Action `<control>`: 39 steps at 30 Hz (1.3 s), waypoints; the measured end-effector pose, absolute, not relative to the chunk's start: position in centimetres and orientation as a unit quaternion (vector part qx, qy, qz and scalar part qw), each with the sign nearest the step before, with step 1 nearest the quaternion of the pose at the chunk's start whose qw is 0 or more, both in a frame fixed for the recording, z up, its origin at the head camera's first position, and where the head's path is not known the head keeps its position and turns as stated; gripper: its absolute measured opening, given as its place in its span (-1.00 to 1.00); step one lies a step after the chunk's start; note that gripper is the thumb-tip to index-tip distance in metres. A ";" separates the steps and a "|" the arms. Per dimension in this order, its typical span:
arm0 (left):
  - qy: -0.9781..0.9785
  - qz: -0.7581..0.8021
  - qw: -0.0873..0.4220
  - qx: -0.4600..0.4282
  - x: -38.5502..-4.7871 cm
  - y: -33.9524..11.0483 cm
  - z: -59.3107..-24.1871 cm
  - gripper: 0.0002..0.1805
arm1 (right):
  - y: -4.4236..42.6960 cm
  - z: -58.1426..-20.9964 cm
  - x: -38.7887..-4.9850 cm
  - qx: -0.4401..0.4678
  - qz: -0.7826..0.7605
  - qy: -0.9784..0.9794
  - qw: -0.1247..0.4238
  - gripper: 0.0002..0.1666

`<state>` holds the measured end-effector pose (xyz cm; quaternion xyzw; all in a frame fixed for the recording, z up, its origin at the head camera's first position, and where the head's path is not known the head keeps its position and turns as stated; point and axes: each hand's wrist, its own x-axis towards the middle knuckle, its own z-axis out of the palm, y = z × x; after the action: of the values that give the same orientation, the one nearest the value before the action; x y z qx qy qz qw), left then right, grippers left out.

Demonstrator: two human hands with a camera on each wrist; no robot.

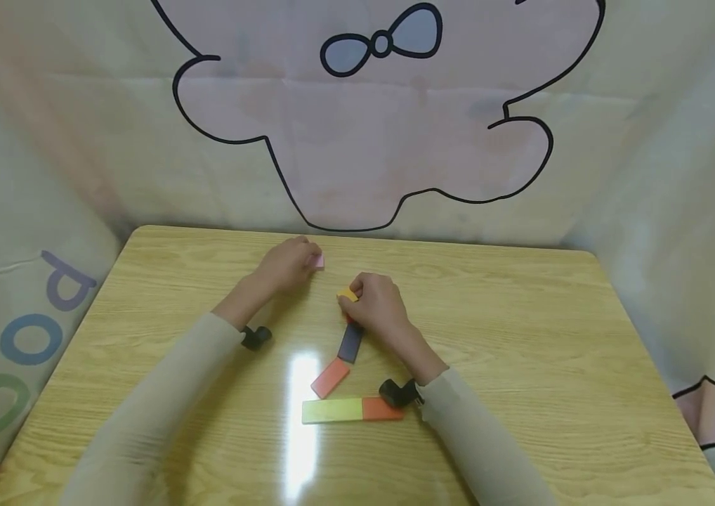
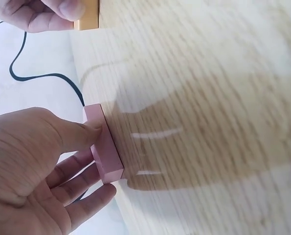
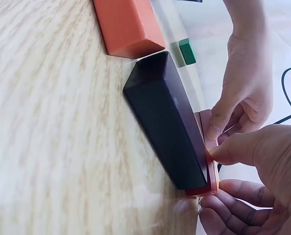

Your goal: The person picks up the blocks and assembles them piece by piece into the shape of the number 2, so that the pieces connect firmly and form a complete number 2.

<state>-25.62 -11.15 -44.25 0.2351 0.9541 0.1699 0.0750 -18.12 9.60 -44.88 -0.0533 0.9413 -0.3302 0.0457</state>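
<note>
In the head view my left hand (image 1: 290, 265) is at the table's far side, gripping a pink block (image 1: 317, 261). The left wrist view shows the thumb on one face of the pink block (image 2: 104, 147) and fingers behind it. To its right my right hand (image 1: 379, 306) pinches a yellow-orange block (image 1: 348, 294). A red block (image 3: 204, 188) lies against that block, mostly hidden by the hand and a dark block (image 1: 350, 342). A coral block (image 1: 330, 378) continues the angled row at the dark block's near end.
Closer to me, a yellow-green bar (image 1: 332, 410) and an orange-red block (image 1: 381, 409) lie end to end on the wooden table (image 1: 522, 351). A green block (image 3: 187, 51) appears in the right wrist view. A patterned cloth (image 1: 357, 140) hangs behind the table.
</note>
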 end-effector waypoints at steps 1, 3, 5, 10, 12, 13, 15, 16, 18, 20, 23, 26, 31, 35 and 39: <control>0.954 0.169 0.074 0.236 -25.5 -11.1 -44.2 -0.68 | 9.6 -44.9 -18.1 -0.053 -0.330 0.941 0.046 -0.67; 0.953 0.170 0.070 0.240 -25.3 -11.1 -44.1 -0.68 | 9.6 -44.9 -18.2 -0.053 -0.330 0.942 0.044 -0.66; 0.953 0.168 0.066 0.245 -25.1 -11.1 -44.0 -0.69 | 9.7 -44.9 -18.2 -0.053 -0.328 0.942 0.043 -0.67; 0.951 0.162 0.061 0.257 -24.4 -10.8 -43.6 -0.70 | 9.6 -45.0 -18.2 -0.058 -0.326 0.943 0.039 -0.66; 0.950 0.157 0.062 0.263 -24.2 -10.6 -43.5 -0.70 | 9.6 -45.0 -18.2 -0.059 -0.325 0.943 0.036 -0.66; 0.950 0.154 0.062 0.265 -24.1 -10.5 -43.4 -0.70 | 9.6 -45.0 -18.2 -0.059 -0.325 0.943 0.036 -0.66; 0.950 0.151 0.061 0.268 -23.9 -10.4 -43.4 -0.70 | 9.6 -45.0 -18.2 -0.059 -0.324 0.944 0.034 -0.66; 0.950 0.151 0.061 0.267 -23.8 -10.4 -43.3 -0.70 | 9.7 -45.0 -18.2 -0.059 -0.325 0.943 0.034 -0.66; 0.950 0.152 0.061 0.266 -23.6 -10.3 -43.2 -0.70 | 9.6 -45.0 -18.2 -0.060 -0.326 0.943 0.036 -0.65; 0.950 0.153 0.062 0.265 -23.4 -10.3 -43.2 -0.69 | 9.6 -44.9 -18.2 -0.060 -0.327 0.942 0.038 -0.64; 0.948 0.150 0.067 0.273 -23.0 -10.3 -43.1 -0.67 | 9.6 -44.9 -18.2 -0.059 -0.326 0.942 0.042 -0.64; 0.945 0.146 0.068 0.286 -22.6 -10.1 -43.1 -0.65 | 9.6 -45.0 -18.2 -0.058 -0.325 0.943 0.041 -0.65; 0.945 0.135 0.070 0.289 -21.9 -9.8 -42.8 -0.61 | 9.7 -45.0 -18.1 -0.068 -0.330 0.941 0.037 -0.68; 0.945 0.128 0.077 0.290 -21.6 -9.6 -42.7 -0.63 | 9.7 -44.8 -18.1 -0.072 -0.329 0.941 0.035 -0.69; 0.945 0.125 0.083 0.291 -21.4 -9.4 -43.0 -0.68 | 9.7 -44.7 -18.0 -0.073 -0.329 0.941 0.034 -0.67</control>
<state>-21.44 -9.35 -43.01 0.2910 0.9449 0.1254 0.0826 -18.01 9.68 -44.73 -0.0732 0.9410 -0.3286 0.0344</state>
